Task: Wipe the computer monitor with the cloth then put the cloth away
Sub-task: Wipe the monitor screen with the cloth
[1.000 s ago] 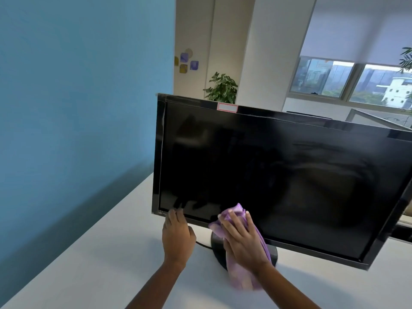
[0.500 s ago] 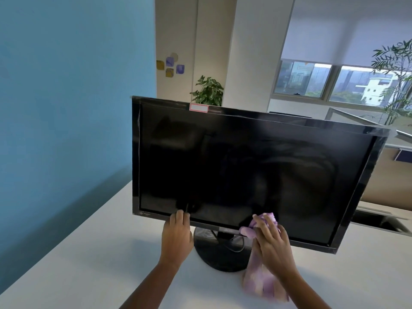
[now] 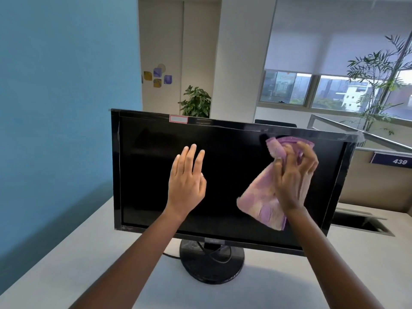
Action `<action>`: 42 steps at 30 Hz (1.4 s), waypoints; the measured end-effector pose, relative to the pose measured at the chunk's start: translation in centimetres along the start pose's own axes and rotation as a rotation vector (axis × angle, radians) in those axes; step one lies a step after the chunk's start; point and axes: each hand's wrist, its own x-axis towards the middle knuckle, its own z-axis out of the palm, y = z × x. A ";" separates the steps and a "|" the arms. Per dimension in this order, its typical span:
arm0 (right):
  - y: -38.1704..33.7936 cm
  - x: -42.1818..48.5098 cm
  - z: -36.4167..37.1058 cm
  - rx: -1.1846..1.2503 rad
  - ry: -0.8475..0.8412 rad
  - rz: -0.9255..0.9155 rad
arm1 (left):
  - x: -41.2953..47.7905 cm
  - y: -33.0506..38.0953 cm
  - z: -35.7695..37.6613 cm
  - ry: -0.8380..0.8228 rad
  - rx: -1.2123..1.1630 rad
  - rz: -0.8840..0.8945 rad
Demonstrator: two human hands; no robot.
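The black monitor [image 3: 223, 166] stood on the white desk [image 3: 89, 253]. Its screen faced the person, with its long side going left to right. The right hand [image 3: 292, 179] squeezed the purple cloth [image 3: 258, 201] near the screen's top right corner. The left hand [image 3: 186, 184] was flat, fingers straight. A blue sign [image 3: 400, 161] said "439".

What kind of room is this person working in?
Most likely an office: a computer monitor stands on a white desk, a partition behind carries a number plate reading 439, with a leafy plant and wide windows beyond.
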 end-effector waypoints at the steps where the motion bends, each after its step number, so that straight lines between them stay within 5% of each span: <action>1: -0.1 1.2 0.3 -0.011 0.045 0.023 | 0.9 0.0 -0.2 0.017 -0.003 0.006; 8: 1.5 3.7 1.6 -0.003 0.175 0.116 | 6.0 -1.2 -0.2 -0.006 0.002 -0.023; 24: -1.8 -2.4 5.3 -0.162 -0.047 0.261 | 10.1 -5.3 -0.4 0.012 -0.162 -0.116; 34: -13.4 -6.6 10.3 -0.175 -0.235 -0.197 | 9.6 -4.9 -0.7 0.032 -0.196 -0.095; 42: -8.4 -5.4 8.6 -0.244 -0.281 -0.523 | 9.5 -5.1 -0.6 0.026 -0.200 -0.051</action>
